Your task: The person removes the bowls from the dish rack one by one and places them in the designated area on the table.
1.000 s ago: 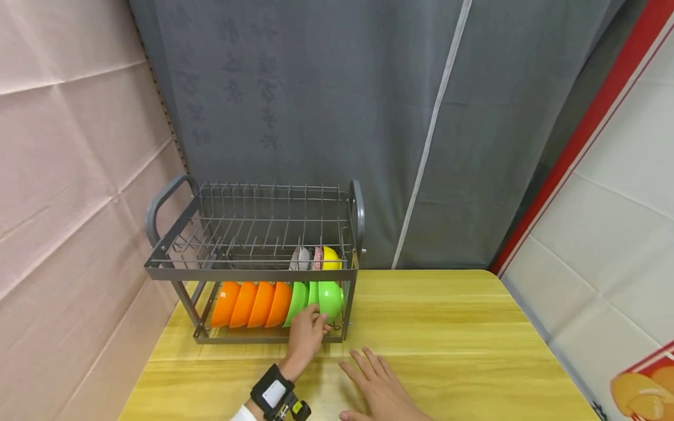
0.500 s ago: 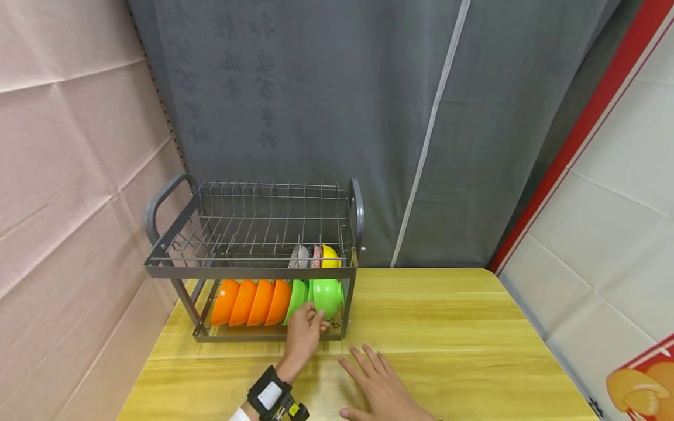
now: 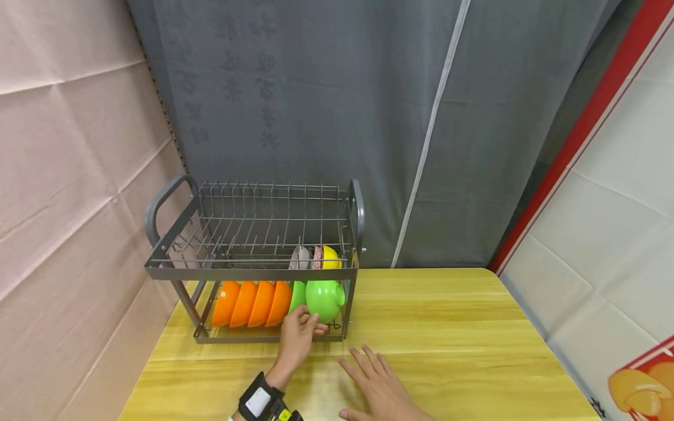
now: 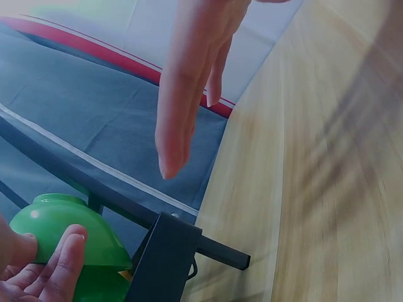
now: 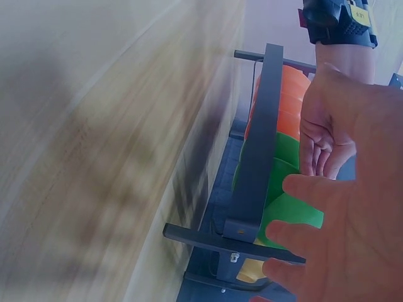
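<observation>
My left hand reaches into the lower tier of a dark grey dish rack. Thumb and fingers pinch the rim of the rightmost green bowl, whose foot faces right; the left wrist view shows this same bowl against the thumb and fingertips. Another green bowl stands just left of it, partly hidden by the hand. My right hand holds nothing. Its spread fingers are over the wooden table in front of the rack, apart from the bowls.
Several orange bowls lean in a row on the lower tier's left. Behind the upper wires sit a yellow bowl and pale patterned bowls. The rack stands on the wooden table, between a pink cloth wall and a grey curtain.
The left hand has shifted slightly left, and the rightmost green bowl has turned with it, showing more of its rounded side and foot. My right hand stays in nearly the same spot.
</observation>
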The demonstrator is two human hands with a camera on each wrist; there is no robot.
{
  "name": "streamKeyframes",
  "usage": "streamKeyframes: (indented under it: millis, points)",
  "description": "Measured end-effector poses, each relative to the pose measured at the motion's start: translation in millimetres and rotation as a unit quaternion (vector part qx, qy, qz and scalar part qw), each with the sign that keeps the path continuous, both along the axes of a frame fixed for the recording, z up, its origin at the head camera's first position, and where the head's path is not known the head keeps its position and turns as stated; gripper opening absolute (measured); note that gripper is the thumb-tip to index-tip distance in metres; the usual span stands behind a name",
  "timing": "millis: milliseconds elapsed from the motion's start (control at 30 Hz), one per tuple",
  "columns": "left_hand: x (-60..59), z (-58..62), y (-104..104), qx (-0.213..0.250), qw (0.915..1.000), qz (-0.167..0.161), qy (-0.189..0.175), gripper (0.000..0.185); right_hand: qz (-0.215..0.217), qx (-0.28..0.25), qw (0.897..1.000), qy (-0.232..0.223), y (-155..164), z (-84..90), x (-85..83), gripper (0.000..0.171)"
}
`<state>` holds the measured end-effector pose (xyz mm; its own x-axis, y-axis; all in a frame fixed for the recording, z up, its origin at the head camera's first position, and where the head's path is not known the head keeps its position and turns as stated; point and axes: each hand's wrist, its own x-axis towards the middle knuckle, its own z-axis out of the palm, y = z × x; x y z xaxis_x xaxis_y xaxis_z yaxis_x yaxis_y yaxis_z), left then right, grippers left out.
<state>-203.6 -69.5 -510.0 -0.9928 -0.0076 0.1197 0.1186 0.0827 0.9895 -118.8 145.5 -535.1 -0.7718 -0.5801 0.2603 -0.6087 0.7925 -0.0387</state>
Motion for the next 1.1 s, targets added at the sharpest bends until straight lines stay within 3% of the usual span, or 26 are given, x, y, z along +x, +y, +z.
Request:
streamKeyframes:
  millis: [300, 733, 1100]
  points:
    - [6.8, 8.8, -6, 0.032, 0.9994, -0.01, -0.005, 0.013, -0.001, -0.016, 1.0, -0.011, 1, 7.1, 0.4, 0.083]
    - [24.2, 16.7, -15, 0.004, 0.9998, -0.019, 0.003, 0.009, 0.005, -0.027, 0.999, -0.041, 2, 22.6, -0.4, 0.082]
    - [40.1, 25.9, -24, 0.002, 0.9997, -0.024, 0.008, 0.013, 0.005, -0.027, 0.999, -0.02, 3, 33.4, -2.4, 0.081]
